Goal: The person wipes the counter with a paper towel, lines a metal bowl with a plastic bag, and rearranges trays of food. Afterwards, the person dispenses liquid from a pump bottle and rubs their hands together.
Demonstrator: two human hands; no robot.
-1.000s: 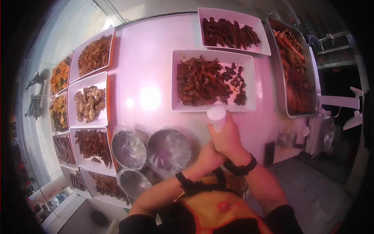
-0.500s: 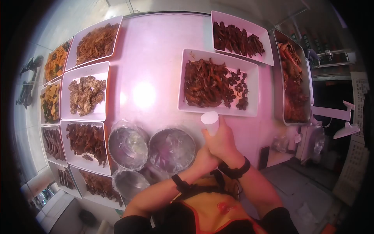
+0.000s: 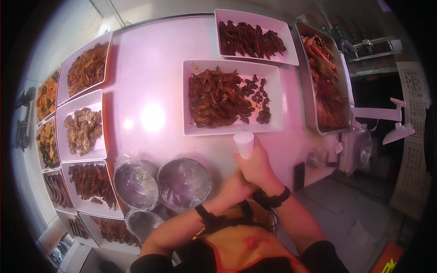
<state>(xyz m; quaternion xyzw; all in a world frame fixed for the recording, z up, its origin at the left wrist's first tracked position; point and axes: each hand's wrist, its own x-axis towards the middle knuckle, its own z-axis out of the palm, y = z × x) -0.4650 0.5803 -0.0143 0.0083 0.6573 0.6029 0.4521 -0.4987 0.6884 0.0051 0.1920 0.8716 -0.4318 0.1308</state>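
Note:
My right hand [image 3: 257, 167] is wrapped round a white cylinder [image 3: 244, 144], whose pale round end points up and forward. Below and to the left, my left hand [image 3: 236, 188] presses against the right one near the wrist; its fingers are mostly hidden behind the right hand. Just beyond the cylinder lies a white tray [image 3: 233, 130] with dark brown braised pieces on its left and smaller dark pieces on its right. A second white tray [image 3: 291, 54] of dark pieces stands behind it.
Metal bowls [image 3: 184, 183] lined with clear plastic stand left of my hands. White trays [image 3: 105, 113] of various foods line the table's left side. A deep metal tray [image 3: 309, 91] of reddish-brown food is at the right, with a black phone-like object [image 3: 299, 176] nearer me.
The view has shifted, so the trays and bowls sit further left in the frame than half a second ago. Both hands keep the same hold, with the white cylinder still in the right.

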